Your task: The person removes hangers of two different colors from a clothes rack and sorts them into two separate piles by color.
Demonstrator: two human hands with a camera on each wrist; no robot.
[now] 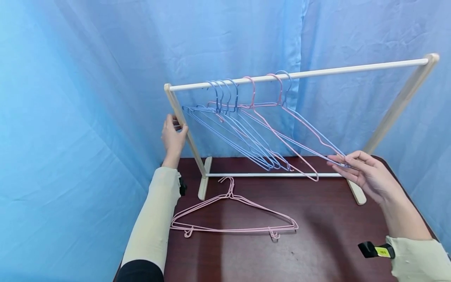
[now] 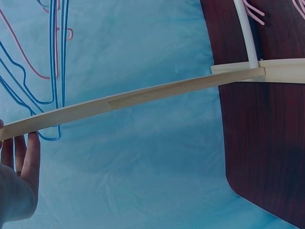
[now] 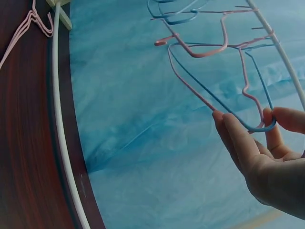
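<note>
A wooden garment rack with a white top bar [image 1: 359, 69] stands on the table, several blue and pink wire hangers hooked over the bar. My left hand [image 1: 174, 138] grips the rack's left post [image 2: 143, 94], thumb on one side and fingers on the other. On the right, my right hand [image 1: 370, 176] pinches the lower corner of the rightmost blue hanger [image 3: 259, 129], which is swung toward me with its hook on the bar. A pink hanger [image 3: 245, 88] hangs close beside it, its corner near the same fingers; whether they hold it too is unclear.
Several pink hangers [image 1: 232, 230] lie stacked on the dark red table [image 1: 317, 250] in front of the rack. A white lower bar [image 1: 253, 175] joins the rack's wooden feet. Blue curtains [image 1: 88, 78] surround the table behind and at the sides.
</note>
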